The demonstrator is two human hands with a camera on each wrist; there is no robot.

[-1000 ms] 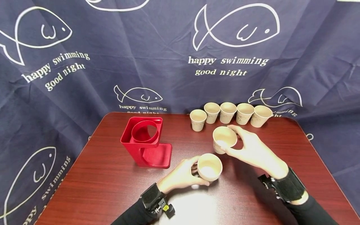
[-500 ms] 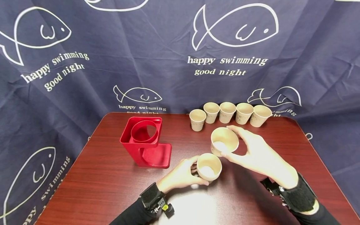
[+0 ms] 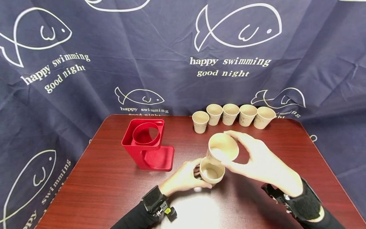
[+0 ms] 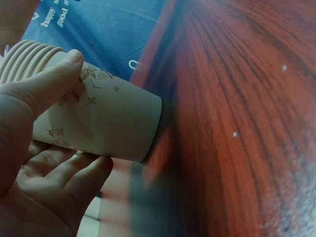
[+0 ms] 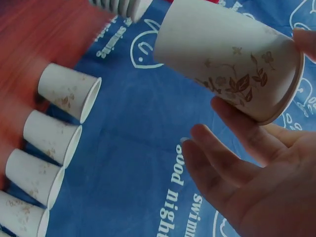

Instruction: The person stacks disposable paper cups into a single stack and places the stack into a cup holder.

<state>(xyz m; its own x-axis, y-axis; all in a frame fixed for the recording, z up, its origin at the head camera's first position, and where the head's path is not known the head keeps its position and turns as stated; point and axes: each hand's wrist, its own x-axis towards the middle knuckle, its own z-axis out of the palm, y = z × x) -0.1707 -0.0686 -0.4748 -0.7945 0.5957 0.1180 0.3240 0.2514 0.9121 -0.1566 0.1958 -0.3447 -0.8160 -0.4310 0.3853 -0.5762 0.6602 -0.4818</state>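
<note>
- Head view: the left hand [image 3: 186, 178] reaches in from the near edge, thumb and fingers curved around a stack of nested cream paper cups [image 3: 212, 175], mouth upward, near the middle of a reddish-brown wooden counter [image 3: 100, 190].
- The right hand [image 3: 264, 160] holds a single cream paper cup [image 3: 223, 148] between thumb and fingers, just behind and above the stack, its mouth tipped toward the viewer; its pale inner wall shows.
- Five upright cream cups [image 3: 230, 115] stand along the back; to the left is a red plastic holder [image 3: 146, 147], a round ring set in its square top.
- Left wrist view: several rims nest at the stack's top; the thumb lies along one side, fingers against the other.
- Right wrist view: the hand pinches the single cup near its rim, beside brown printed flowers; the stack's ridged rims are near its base.
</note>
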